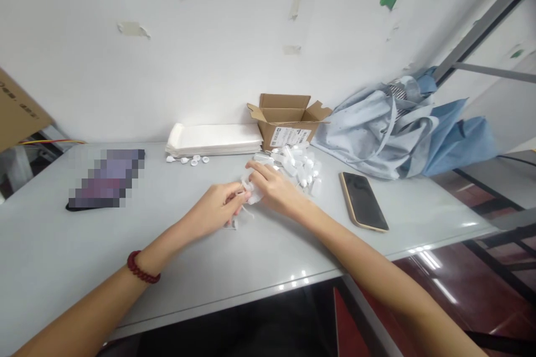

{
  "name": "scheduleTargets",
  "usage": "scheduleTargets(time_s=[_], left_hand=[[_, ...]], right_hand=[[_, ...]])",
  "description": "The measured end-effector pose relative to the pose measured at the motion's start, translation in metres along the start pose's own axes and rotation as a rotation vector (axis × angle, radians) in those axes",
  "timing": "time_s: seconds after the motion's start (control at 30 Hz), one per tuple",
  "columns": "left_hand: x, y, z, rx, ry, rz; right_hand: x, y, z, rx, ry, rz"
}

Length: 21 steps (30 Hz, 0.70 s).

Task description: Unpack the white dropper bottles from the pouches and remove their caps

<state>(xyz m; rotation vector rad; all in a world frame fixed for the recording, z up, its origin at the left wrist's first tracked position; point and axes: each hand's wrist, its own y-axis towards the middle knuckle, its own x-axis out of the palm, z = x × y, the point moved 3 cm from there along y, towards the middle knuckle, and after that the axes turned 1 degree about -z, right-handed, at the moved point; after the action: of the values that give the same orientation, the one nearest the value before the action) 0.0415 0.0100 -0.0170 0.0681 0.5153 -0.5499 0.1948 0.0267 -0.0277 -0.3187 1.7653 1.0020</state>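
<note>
as the left hand [215,209] and right hand [274,187] both pinched one small clear bottle [252,196] just above the table [188,268], near the bottle pile [301,170], a slip on that slick little piece could have sent it rolling among the others or toward the phone [363,201].

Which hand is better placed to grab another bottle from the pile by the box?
Probably right. The right hand, though holding a bottle with the left hand, lies beside the pile; the left is farther.
</note>
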Motion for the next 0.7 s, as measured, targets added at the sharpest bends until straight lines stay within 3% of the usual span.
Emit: scheduleTargets(time_s=[0.2, 0.33, 0.5, 0.63, 0.7], left_hand=[[-0.026, -0.001, 0.001, -0.038, -0.193, -0.146], [-0.039, -0.005, -0.004, -0.085, 0.120, -0.209], [-0.040, -0.010, -0.014, -0.017, 0.494, -0.157], [-0.030, -0.014, -0.016, 0.007, 0.606, -0.224], [-0.016, -0.013, -0.014, 0.059, 0.713, -0.186]], right_hand=[[-0.011, -0.002, 0.030, 0.079, -0.064, 0.027], [-0.027, -0.008, 0.060, 0.215, -0.025, 0.172], [-0.035, -0.010, 0.065, 0.254, -0.011, 0.269], [-0.035, -0.009, 0.061, 0.246, 0.004, 0.273], [-0.036, -0.009, 0.062, 0.242, 0.013, 0.283]])
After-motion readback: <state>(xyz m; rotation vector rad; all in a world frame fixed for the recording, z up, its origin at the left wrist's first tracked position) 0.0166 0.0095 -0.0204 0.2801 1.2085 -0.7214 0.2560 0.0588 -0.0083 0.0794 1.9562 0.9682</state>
